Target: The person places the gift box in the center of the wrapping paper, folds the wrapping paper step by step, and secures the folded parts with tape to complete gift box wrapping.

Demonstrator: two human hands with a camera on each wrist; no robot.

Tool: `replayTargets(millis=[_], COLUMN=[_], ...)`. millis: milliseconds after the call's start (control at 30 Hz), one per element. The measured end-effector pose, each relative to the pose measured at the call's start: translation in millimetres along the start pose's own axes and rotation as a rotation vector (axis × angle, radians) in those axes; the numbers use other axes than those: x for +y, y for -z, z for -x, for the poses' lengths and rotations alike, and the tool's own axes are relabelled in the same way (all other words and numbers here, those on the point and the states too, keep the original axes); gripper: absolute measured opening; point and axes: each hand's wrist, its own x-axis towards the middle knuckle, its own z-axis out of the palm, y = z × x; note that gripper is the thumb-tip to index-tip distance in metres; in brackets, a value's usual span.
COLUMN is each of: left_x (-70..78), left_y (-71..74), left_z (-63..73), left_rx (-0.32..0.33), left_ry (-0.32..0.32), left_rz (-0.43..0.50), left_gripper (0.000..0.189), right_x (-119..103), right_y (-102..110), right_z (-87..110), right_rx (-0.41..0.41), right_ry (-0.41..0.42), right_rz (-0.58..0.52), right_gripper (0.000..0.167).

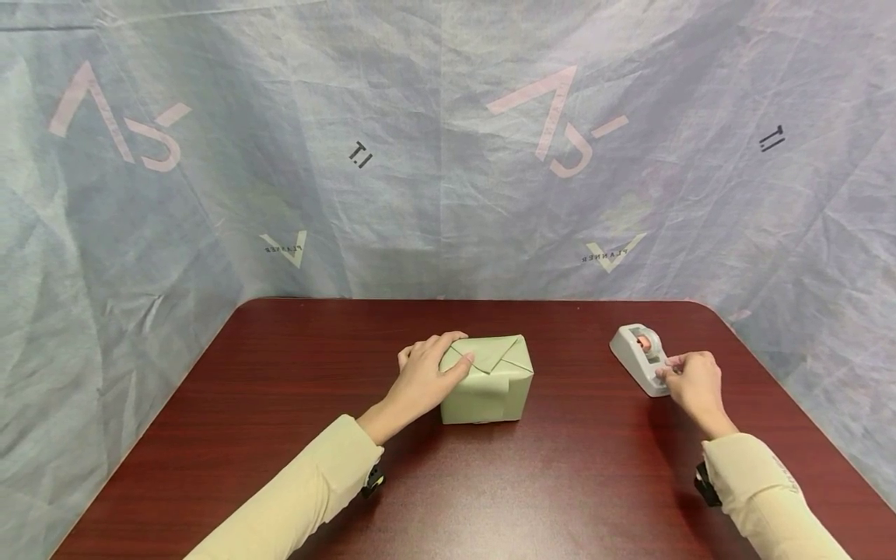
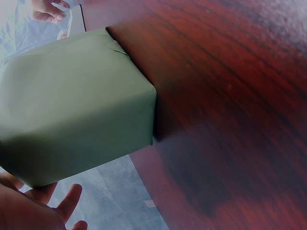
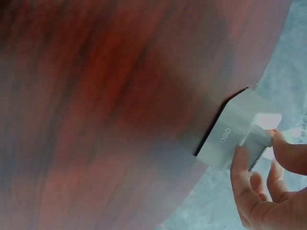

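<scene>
A box wrapped in pale green paper (image 1: 486, 400) sits on the table, with folded flaps on its top. My left hand (image 1: 425, 372) grips the box's left side, thumb over the top edge and fingers around the back; in the left wrist view, some fingers (image 2: 71, 201) show past the box's edge. To the right stands a light grey tape dispenser (image 1: 635, 365) holding a small roll of tape (image 1: 645, 342). At the dispenser's cutter end, my right hand (image 1: 694, 381) pinches the tape end between thumb and fingers. In the right wrist view, the forefinger lies against the dispenser's front (image 3: 230, 132).
The dark red wooden table (image 1: 560, 482) has rounded far corners. A grey printed cloth (image 1: 441, 155) hangs behind it and along both sides. Bare tabletop lies between the box and the dispenser.
</scene>
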Motion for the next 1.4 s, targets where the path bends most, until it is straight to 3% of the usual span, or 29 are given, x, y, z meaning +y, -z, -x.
replayTargets(millis=[167, 367, 733, 1100, 1233, 1400], left_x=[0.3, 0.1, 0.8, -0.3, -0.7, -0.7], left_y=[-0.1, -0.8, 0.1, -0.8, -1.6, -1.7], left_z=[-0.4, -0.5, -0.7, -0.8, -1.1, -1.4], left_rx=[-0.004, -0.002, -0.014, -0.003, -0.002, -0.009], left_ry=[0.009, 0.011, 0.019, 0.007, 0.004, 0.013], left_rz=[0.0, 0.003, 0.023, 0.032, 0.025, 0.026], left_gripper=[0.041, 0.04, 0.04, 0.04, 0.04, 0.04], right_x=[-2, 0, -6, -5, -3, 1], right_y=[1, 3, 14, 20, 18, 16], right_z=[-1.0, -2.1, -3.8, 2.3, 5.1, 8.3], right_rx=[-0.006, -0.041, -0.096, -0.199, -0.192, -0.192], right_ry=[-0.039, -0.141, -0.198, -0.27, -0.272, -0.337], right_rz=[-0.004, -0.019, -0.015, -0.147, -0.18, -0.232], right_gripper=[0.021, 0.029, 0.031, 0.035, 0.034, 0.039])
